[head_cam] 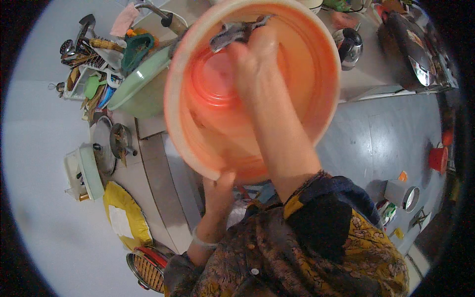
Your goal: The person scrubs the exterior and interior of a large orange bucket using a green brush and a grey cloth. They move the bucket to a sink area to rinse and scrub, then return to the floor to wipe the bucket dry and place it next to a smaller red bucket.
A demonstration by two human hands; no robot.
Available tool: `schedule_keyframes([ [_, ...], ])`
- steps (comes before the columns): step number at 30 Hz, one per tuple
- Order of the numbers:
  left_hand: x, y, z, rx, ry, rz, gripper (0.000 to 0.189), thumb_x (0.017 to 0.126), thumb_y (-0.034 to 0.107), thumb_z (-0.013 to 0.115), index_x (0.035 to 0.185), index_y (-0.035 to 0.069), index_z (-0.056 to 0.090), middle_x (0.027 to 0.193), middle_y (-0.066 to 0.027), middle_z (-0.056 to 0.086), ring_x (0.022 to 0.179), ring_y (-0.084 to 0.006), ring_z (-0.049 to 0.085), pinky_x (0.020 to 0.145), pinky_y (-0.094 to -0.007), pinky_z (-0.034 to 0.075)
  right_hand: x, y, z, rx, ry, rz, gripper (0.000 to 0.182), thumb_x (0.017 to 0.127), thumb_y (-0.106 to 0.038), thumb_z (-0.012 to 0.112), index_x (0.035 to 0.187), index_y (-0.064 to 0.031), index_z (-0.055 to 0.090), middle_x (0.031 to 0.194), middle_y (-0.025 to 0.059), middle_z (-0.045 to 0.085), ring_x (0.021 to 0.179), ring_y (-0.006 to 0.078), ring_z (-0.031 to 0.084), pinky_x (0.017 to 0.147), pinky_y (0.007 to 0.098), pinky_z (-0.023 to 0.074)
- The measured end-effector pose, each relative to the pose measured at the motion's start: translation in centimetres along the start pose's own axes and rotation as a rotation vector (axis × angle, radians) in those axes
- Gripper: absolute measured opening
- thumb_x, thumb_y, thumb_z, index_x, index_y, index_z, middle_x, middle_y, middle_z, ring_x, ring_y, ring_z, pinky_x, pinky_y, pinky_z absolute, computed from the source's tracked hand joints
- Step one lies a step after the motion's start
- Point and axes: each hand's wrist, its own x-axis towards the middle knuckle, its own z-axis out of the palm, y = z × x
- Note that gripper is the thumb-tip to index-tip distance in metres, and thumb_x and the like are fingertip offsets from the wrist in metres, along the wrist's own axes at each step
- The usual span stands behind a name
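Observation:
A large orange plastic basin is tilted up before me, its inside facing the camera. My left hand grips its pale rim at the near edge, with the thumb over the rim and the fingers hidden behind. My right hand reaches inside the basin and holds a crumpled grey cloth against the upper inner wall. Part of the cloth is hidden by the hand. Rings mark the pinkish base of the basin.
A pale green basin leans left of the orange one, below a faucet. Along the left counter are a utensil rack, a pan and a yellow bag. A black-lidded appliance sits at right; a red bucket stands on the floor.

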Motion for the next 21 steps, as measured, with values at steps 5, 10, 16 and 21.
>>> schedule_keyframes([
  [5,-0.6,0.1,-1.4,0.222,-0.126,0.037,0.038,0.078,0.01,0.059,0.114,0.0,0.05,0.107,-0.0111,0.057,0.098,-0.025,0.056,0.085,-0.0394,0.045,-6.9,4.7,-0.8,-0.741,-0.276,-0.125,0.047,0.095,-0.041,0.032,0.123,-0.0026,0.032,0.117,0.0205,0.034,0.108,0.0319,0.031,0.098,0.0387,0.0282],
  [10,-0.8,1.3,0.4,-0.228,-0.111,-0.045,0.037,0.078,0.008,0.06,0.114,0.003,0.05,0.103,-0.0096,0.059,0.094,-0.0254,0.059,0.076,-0.0393,0.048,-14.3,2.3,-5.8,-1.613,-1.024,0.135,0.062,0.095,-0.041,0.032,0.144,-0.0062,0.015,0.143,0.0301,0.017,0.137,0.0356,0.013,0.111,0.0429,0.0108],
  [16,-1.0,0.7,0.0,-0.238,-0.105,-0.068,0.049,0.079,0.006,0.051,0.126,0.0,0.038,0.111,-0.0144,0.055,0.092,-0.0274,0.061,0.058,-0.0378,0.055,-12.6,-4.2,-9.2,-1.393,-1.458,0.432,0.037,0.093,-0.024,0.044,0.124,-0.004,0.048,0.122,0.0191,0.052,0.115,0.0345,0.048,0.095,0.0425,0.0384],
  [21,-0.6,0.9,1.2,-0.355,-0.081,-0.038,0.04,0.075,0.01,0.057,0.114,0.002,0.049,0.106,-0.0118,0.059,0.098,-0.0272,0.059,0.083,-0.0415,0.051,-12.1,-3.2,-6.6,-1.422,-1.215,0.403,0.025,0.085,-0.015,0.057,0.107,-0.0051,0.051,0.095,0.0109,0.056,0.087,0.0216,0.056,0.077,0.0357,0.0455],
])
